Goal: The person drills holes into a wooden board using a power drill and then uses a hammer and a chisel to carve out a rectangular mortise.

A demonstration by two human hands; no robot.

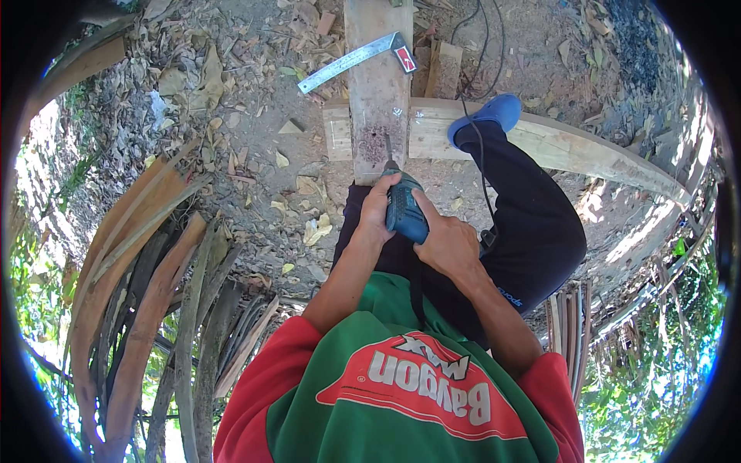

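Note:
Both my hands grip a dark teal corded power drill (407, 210). My left hand (377, 207) is wrapped round its front left side, and my right hand (448, 241) closes on the rear and handle. The drill's bit (388, 147) points away from me onto a wooden plank (378, 100). Dark shavings lie round the bit, so I cannot tell how deep it sits. Under or against the plank, a second wooden board (556, 143) runs crosswise. Farther up, a try square (355, 62) with a metal blade lies across the plank.
My foot in a blue clog (486, 119) rests on the crosswise board. A black cord (482, 154) runs from the far ground past my leg. Curved timber pieces (147, 309) are stacked at the left. A small wood block (445, 69) lies right of the plank, among dry leaves.

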